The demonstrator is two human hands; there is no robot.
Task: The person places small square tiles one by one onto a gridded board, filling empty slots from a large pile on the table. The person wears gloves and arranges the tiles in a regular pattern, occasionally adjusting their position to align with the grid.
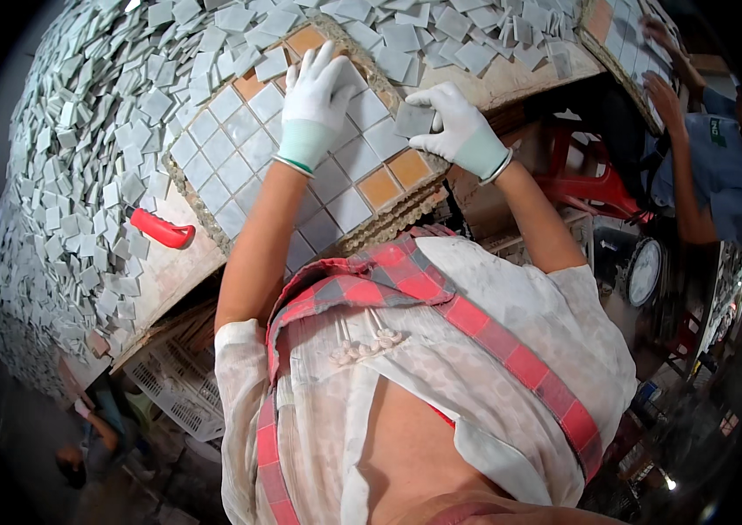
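A tray (pixel 180 179) with a grid of square spaces lies on the worktable in front of me. Pale grey-white stone tiles (pixel 233 171) fill most of the grid, while a few squares (pixel 379 188) at its far and right edges show orange. My left hand (pixel 313 101), in a white glove with a mint cuff, rests over the far part of the grid with fingers stretched out. Gloved the same way, my right hand (pixel 461 131) pinches a single grey square tile (pixel 414 120) between thumb and fingers at the tray's right edge.
Loose stone tiles (pixel 82 157) are heaped along the left and far side of the table. A red-handled tool (pixel 161 229) lies left of the tray. At the right, another person's hand (pixel 664 101) is at a second tray (pixel 620 39), near a red plastic chair (pixel 585 166).
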